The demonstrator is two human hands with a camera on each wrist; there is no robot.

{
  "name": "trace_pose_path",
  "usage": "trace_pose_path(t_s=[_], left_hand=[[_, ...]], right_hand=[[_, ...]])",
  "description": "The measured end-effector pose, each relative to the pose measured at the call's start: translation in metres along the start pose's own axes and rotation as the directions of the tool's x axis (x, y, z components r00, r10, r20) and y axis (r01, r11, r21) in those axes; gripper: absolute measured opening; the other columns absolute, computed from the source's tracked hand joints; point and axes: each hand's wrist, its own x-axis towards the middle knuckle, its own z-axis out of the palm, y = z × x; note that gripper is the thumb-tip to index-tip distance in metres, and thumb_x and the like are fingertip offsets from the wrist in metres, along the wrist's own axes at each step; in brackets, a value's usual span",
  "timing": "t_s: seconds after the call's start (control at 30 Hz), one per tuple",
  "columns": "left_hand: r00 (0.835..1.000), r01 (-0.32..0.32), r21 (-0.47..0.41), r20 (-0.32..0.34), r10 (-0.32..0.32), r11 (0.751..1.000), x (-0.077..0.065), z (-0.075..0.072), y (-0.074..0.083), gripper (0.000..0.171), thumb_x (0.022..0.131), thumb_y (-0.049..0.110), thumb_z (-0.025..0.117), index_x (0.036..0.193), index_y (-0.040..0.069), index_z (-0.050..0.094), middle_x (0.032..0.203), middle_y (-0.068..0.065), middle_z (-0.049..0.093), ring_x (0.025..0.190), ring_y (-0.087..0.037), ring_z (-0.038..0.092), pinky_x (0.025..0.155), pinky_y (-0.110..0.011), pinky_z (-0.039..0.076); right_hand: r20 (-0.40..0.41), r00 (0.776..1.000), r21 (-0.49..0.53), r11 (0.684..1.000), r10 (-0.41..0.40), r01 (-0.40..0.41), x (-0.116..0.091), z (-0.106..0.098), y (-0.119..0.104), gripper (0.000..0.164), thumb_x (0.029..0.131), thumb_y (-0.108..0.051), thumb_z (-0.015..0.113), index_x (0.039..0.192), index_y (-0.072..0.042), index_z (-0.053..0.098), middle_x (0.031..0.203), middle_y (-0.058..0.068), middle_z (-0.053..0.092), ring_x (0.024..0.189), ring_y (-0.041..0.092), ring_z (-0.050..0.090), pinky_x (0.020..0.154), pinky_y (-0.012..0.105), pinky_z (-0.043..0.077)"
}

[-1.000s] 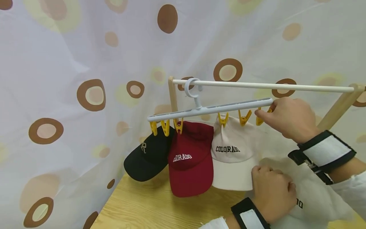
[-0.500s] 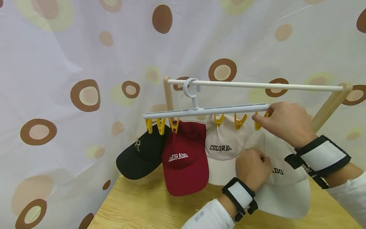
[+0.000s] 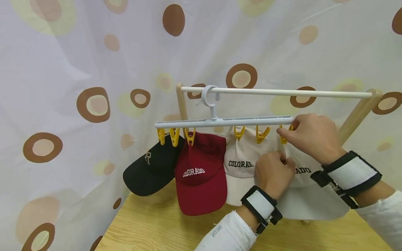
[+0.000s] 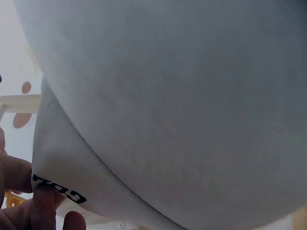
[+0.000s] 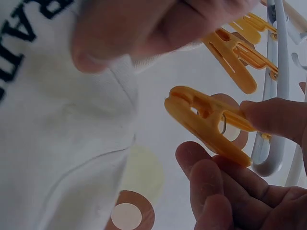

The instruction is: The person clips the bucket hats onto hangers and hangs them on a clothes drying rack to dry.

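Observation:
My left hand pinches the crown of a pale grey cap with dark lettering; its brim fills much of the left wrist view. My right hand pinches the end clothespin, a yellow one, between thumb and fingers. In the right wrist view the cap's edge stands apart from that clothespin's tip. The clothespin hangs at the right end of a pale blue hanger. Along the hanger, clothespins carry a black cap, a red cap and a cream cap.
The hanger hooks over a white rod between wooden posts. Another yellow clothespin hangs between the cream cap's clothespin and the end one. Below is a wooden tabletop; a spotted curtain hangs behind.
My left hand has lifted the pale grey cap up and leftward, closer to the end clothespin. The hanger has levelled from a tilt. My right hand still pinches the clothespin, slightly lower.

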Motion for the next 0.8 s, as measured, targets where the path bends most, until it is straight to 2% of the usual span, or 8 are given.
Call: trace_pose_path(t_s=[0.27, 0.53, 0.8], left_hand=[[1.000, 0.005, -0.066, -0.009, -0.006, 0.998, 0.0057, -0.0043, 0.0038, 0.039, 0.074, 0.016, 0.067, 0.044, 0.017, 0.042, 0.043, 0.010, 0.030, 0.038, -0.003, 0.024, 0.034, -0.020, 0.017], [0.996, -0.066, -0.069, -0.072, 0.061, 0.995, 0.0046, -0.0015, 0.0065, 0.035, 0.070, 0.010, 0.067, 0.046, 0.015, 0.042, 0.047, 0.007, 0.030, 0.042, -0.005, 0.023, 0.036, -0.017, 0.015], [0.991, -0.095, -0.068, -0.099, 0.088, 0.993, 0.0031, -0.0015, 0.0075, 0.031, 0.070, 0.008, 0.068, 0.047, 0.015, 0.047, 0.048, 0.007, 0.035, 0.042, -0.004, 0.029, 0.038, -0.016, 0.018]], right_hand=[[-0.032, 0.999, -0.003, 1.000, -0.010, 0.010, 0.0014, 0.0020, -0.0018, 0.035, 0.079, -0.032, 0.067, 0.055, -0.007, 0.060, 0.043, 0.001, 0.045, 0.040, 0.020, 0.038, 0.037, 0.030, 0.023], [-0.065, 0.998, 0.024, 1.000, -0.017, 0.019, 0.0027, 0.0031, -0.0015, 0.034, 0.076, -0.027, 0.068, 0.050, -0.009, 0.055, 0.042, 0.000, 0.041, 0.040, 0.018, 0.035, 0.038, 0.030, 0.020], [-0.068, 0.998, 0.064, 0.998, -0.013, 0.018, 0.0033, 0.0032, -0.0017, 0.029, 0.075, -0.023, 0.070, 0.054, -0.005, 0.059, 0.044, 0.001, 0.045, 0.040, 0.018, 0.036, 0.039, 0.030, 0.021]])
